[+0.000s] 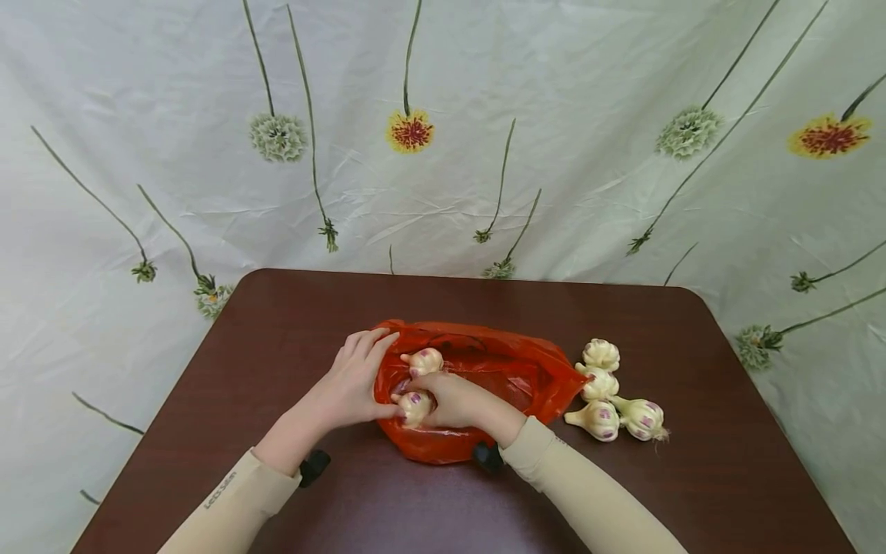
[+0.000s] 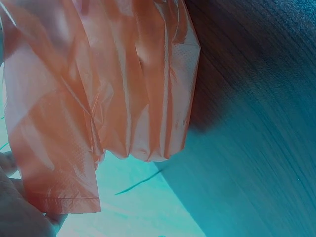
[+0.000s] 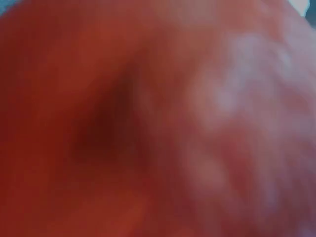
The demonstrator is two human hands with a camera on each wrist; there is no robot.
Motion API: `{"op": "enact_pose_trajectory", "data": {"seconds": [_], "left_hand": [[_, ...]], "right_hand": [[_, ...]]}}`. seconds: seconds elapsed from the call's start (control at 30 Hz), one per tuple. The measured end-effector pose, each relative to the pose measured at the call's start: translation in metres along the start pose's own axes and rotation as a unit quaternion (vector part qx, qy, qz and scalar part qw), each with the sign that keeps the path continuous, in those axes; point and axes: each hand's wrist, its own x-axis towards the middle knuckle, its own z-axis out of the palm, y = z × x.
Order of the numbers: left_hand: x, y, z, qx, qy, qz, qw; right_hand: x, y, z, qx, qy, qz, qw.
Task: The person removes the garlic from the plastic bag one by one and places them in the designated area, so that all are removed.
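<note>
A red plastic bag point(image 1: 512, 354) lies with its mouth spread on the table. The left hand point(image 1: 349, 385) grips the bag's left rim, fingers over the far side and thumb at the near side. Inside the bag mouth, the right hand point(image 1: 453, 398) holds a garlic bulb point(image 1: 415, 409) beside the left thumb. Another garlic bulb point(image 1: 424, 362) lies just beyond it in the bag. The left wrist view shows the bag's outside point(image 2: 133, 89) hanging in folds, with part of the left hand point(image 2: 22, 212) at the lower left. Only blurred red shows in the right wrist view.
Several garlic bulbs point(image 1: 600, 421) lie grouped on the brown table point(image 1: 304, 308), right of the bag, the nearest touching or almost touching its corner. Behind the table hangs a pale cloth point(image 1: 443, 192) with a flower print.
</note>
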Motion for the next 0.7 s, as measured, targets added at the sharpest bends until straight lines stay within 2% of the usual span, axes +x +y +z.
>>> {"op": "enact_pose_trajectory", "data": {"seconds": [0.2,0.43,0.7], "left_hand": [[0.000,0.000,0.000,0.000,0.006,0.008,1.0000],[0.000,0.001,0.000,-0.005,0.006,0.007,0.9999],[-0.001,0.001,0.000,0.000,-0.002,-0.001,1.0000]], "right_hand": [[0.006,-0.003,0.012,-0.019,-0.006,-0.005,0.9998],[0.007,-0.005,0.017,-0.048,0.002,0.025,0.9985],[0.007,-0.002,0.019,-0.057,0.024,0.066,0.9959]]}}
